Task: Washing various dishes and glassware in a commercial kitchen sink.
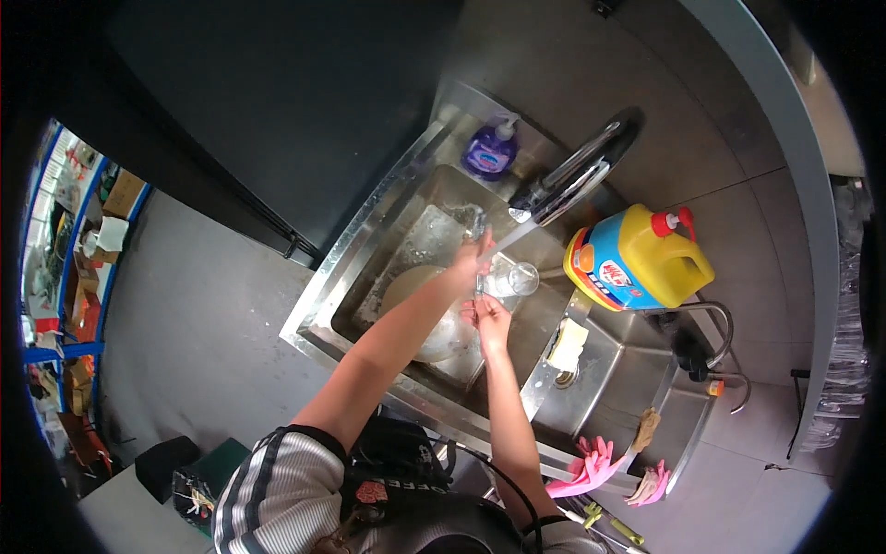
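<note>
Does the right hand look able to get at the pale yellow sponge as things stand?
Probably yes: nothing visibly blocks the way from the right hand to the pale yellow sponge, though the hand is at the clear vessel and might have to leave it.

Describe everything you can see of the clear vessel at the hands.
The clear vessel looks colourless and see-through, glass or plastic, I can't tell which. It lies tipped over on its side, its round end toward the picture's right; whether that is mouth or base is unclear. It is held above the larger sink basin, its other end partly hidden at the left hand and right hand. Running water comes down close to it.
</note>
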The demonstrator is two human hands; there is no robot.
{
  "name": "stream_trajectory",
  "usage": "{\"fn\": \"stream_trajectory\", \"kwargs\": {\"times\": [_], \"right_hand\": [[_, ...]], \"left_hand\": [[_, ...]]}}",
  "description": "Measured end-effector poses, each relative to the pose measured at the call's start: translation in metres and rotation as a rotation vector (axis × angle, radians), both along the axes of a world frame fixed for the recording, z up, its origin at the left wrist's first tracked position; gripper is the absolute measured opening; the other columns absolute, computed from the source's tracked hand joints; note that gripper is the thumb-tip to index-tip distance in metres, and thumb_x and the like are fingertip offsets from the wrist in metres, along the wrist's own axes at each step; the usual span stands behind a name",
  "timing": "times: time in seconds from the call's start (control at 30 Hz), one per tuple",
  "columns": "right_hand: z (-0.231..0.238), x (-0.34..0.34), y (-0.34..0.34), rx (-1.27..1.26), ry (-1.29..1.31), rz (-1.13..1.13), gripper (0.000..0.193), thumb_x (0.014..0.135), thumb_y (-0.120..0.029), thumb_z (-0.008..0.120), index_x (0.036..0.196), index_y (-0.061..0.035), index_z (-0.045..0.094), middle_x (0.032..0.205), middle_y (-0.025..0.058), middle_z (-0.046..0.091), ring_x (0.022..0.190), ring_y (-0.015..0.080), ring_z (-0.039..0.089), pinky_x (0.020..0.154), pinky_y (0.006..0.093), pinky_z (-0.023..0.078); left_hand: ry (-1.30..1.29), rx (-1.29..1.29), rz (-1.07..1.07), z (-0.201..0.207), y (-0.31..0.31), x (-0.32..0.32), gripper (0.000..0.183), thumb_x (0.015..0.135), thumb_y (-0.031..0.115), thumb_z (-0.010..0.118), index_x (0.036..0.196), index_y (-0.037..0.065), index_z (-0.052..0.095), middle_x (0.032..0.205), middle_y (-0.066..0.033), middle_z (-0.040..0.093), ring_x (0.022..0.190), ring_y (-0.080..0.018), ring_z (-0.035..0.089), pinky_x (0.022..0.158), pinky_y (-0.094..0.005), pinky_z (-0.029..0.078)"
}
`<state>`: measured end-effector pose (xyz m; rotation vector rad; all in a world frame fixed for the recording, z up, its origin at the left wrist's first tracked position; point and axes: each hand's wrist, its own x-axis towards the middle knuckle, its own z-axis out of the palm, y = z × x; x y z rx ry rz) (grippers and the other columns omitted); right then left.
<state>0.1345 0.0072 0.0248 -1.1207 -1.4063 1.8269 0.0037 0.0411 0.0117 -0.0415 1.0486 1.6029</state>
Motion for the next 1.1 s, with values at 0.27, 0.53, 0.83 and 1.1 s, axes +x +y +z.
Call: {"fn": "stream_trajectory", "kwargs": {"times": [0.27, 0.53, 0.83, 1.1], "right_hand": [[0.003, -0.037, 0.035, -0.61, -0.028, 0.296, 0.009, 0.083, -0.015, 0.042, 0.083, -0.0069, 0.046, 0.067, 0.0026, 0.048, 0.057, 0.0131, 0.049, 0.049, 0.0264, 0.043], [-0.003, -0.105, 0.042, -0.509, -0.002, 0.383, 0.007, 0.078, -0.015, 0.045, 0.083, -0.0101, 0.046, 0.065, -0.0017, 0.044, 0.049, 0.0076, 0.037, 0.041, 0.0201, 0.028], [0.016, -0.113, -0.033, -0.162, -0.096, 0.326, 0.015, 0.082, -0.011, 0.039, 0.073, -0.0057, 0.05, 0.053, -0.0009, 0.042, 0.041, 0.0072, 0.037, 0.035, 0.0202, 0.027], [0.022, -0.05, 0.016, -0.357, -0.124, 0.152, 0.011, 0.081, -0.004, 0.034, 0.082, -0.0068, 0.045, 0.056, 0.0013, 0.042, 0.037, 0.0082, 0.033, 0.03, 0.0217, 0.019]], "left_hand": [[0.663, -0.271, -0.27, 0.003, -0.024, -0.007, 0.051, 0.08, 0.047, 0.044, 0.068, 0.0, 0.057, 0.058, -0.0071, 0.057, 0.044, -0.0159, 0.048, 0.042, -0.0305, 0.039], [0.45, -0.206, -0.26, -0.035, -0.045, -0.073, 0.029, 0.078, 0.031, 0.052, 0.083, 0.003, 0.058, 0.069, -0.0102, 0.059, 0.053, -0.0136, 0.052, 0.047, -0.0265, 0.041], [1.307, 0.194, 0.385, -0.072, -0.064, -0.088, 0.015, 0.079, 0.018, 0.055, 0.076, 0.003, 0.056, 0.064, -0.0077, 0.057, 0.056, -0.0123, 0.053, 0.049, -0.0245, 0.043], [0.831, -0.279, -0.047, -0.015, -0.005, -0.006, 0.027, 0.081, 0.03, 0.052, 0.069, 0.005, 0.054, 0.054, -0.0033, 0.049, 0.05, -0.0092, 0.045, 0.045, -0.0248, 0.036]]}}
